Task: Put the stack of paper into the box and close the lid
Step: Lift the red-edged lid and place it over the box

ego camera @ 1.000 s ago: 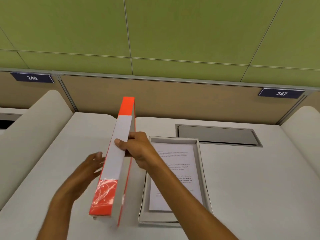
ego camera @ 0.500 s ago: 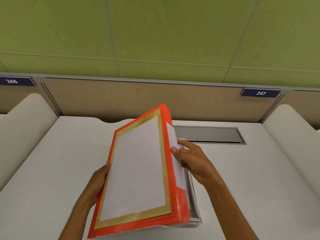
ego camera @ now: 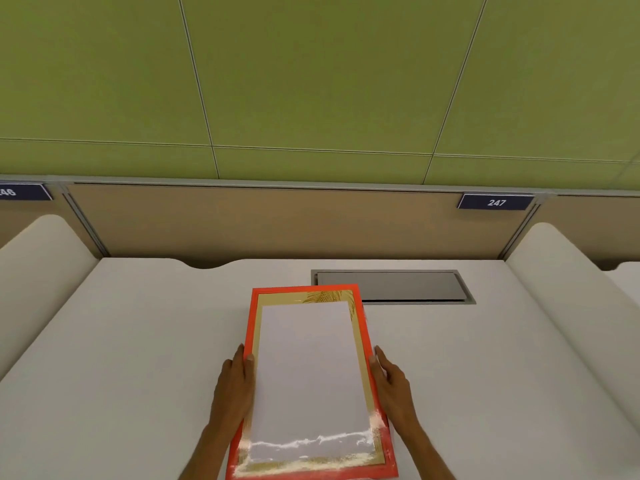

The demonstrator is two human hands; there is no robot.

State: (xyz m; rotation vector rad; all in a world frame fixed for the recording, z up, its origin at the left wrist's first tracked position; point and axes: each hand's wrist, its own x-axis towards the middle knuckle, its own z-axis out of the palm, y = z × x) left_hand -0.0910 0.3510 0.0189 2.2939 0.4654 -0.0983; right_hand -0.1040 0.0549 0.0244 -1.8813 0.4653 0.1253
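Note:
The red lid [ego camera: 309, 375], with a gold border and a white panel on top, lies flat over the box on the white desk [ego camera: 138, 358]. The box and the paper inside are hidden beneath it. My left hand [ego camera: 233, 386] presses against the lid's left edge, fingers straight. My right hand [ego camera: 389, 382] holds the lid's right edge the same way. Both hands clasp the lid from its sides.
A grey cable hatch [ego camera: 393, 285] is set into the desk just behind the lid on the right. Rounded white dividers [ego camera: 568, 289] flank the desk on both sides. A brown partition with a "247" sign [ego camera: 496, 202] stands at the back.
The lid was held upright on its edge, then tilted over the open box with the paper in it. Now it lies flat on the box, with one hand on each side.

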